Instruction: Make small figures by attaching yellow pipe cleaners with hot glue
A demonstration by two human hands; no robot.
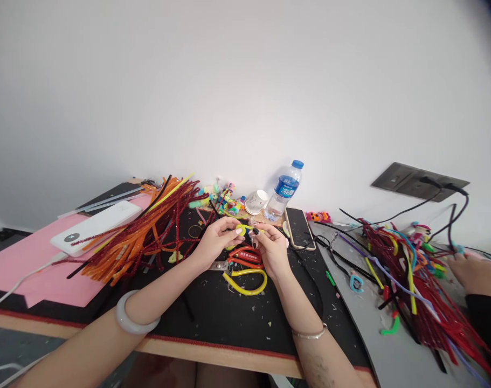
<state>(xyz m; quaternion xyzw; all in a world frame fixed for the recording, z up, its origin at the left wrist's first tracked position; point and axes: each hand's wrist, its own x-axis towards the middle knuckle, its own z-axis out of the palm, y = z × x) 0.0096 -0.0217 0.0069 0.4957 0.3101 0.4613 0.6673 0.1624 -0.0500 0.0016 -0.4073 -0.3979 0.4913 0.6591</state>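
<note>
My left hand [218,242] pinches a small yellow fuzzy piece [242,230], which looks like coiled pipe cleaner, between thumb and fingertips. My right hand [272,249] meets it from the other side, its fingers closed on the same yellow strand. Just under my hands lie scissors with orange-red handles [245,257] and a yellow looped handle [249,291], resting on a black mat [229,323]. Small scraps dot the mat nearby.
Orange and dark red pipe cleaners [124,248] pile over pink paper [73,280] and a white power bank [95,226] at left. Behind my hands stand a paper cup [256,201], a water bottle [284,191] and a phone [300,229]. Another person's hand [475,272] is at right beside red pipe cleaners [427,302].
</note>
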